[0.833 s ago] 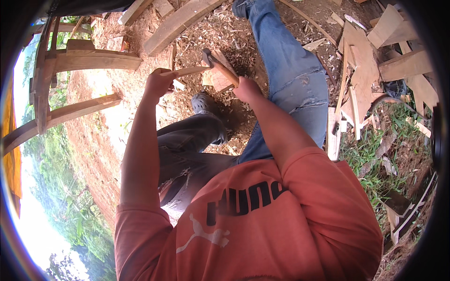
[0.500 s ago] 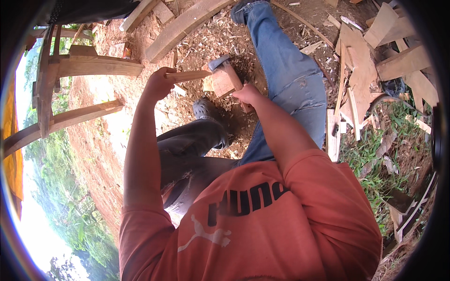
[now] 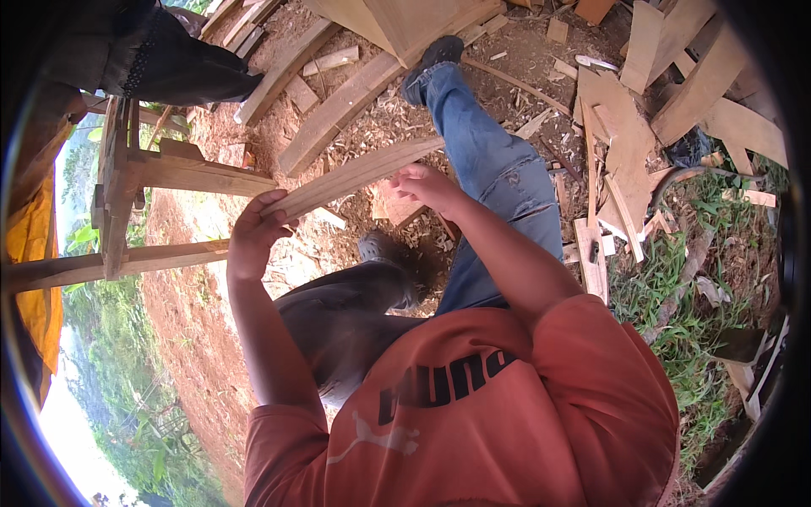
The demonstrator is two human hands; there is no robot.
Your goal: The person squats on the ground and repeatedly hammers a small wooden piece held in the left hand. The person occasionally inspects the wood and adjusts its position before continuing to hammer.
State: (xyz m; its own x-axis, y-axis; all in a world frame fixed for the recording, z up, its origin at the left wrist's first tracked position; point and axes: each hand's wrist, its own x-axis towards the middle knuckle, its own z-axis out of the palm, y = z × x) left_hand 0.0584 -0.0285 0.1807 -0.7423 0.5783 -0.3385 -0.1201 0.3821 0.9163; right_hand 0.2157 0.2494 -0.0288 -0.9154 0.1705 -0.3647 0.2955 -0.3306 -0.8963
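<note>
My left hand (image 3: 260,232) is closed on the left end of a long, slightly curved wooden slat (image 3: 359,175), thumb on top. The slat's broad face shows, and its far end reaches my blue-jeaned knee. Just below its edge is my right hand (image 3: 425,188), fingers loosely bent and apart, with nothing visible in them. Whether the fingertips touch the slat I cannot tell. Beneath that hand a wooden block (image 3: 397,208) stands on the ground, partly covered. A short length of the axe handle (image 3: 446,226) shows below my right wrist; the axe head is hidden.
Curved timbers (image 3: 338,114) lie ahead on ground strewn with shavings. At the left is a wooden frame (image 3: 203,175). Offcut boards (image 3: 621,144) pile up at the right, above grass (image 3: 655,291). Dark clothing (image 3: 173,59), apparently another person's, shows at the upper left.
My right hand has let go of the axe handle and moved up beside the slat. The slat has been raised and turned so its broad face shows. The axe head has gone from sight.
</note>
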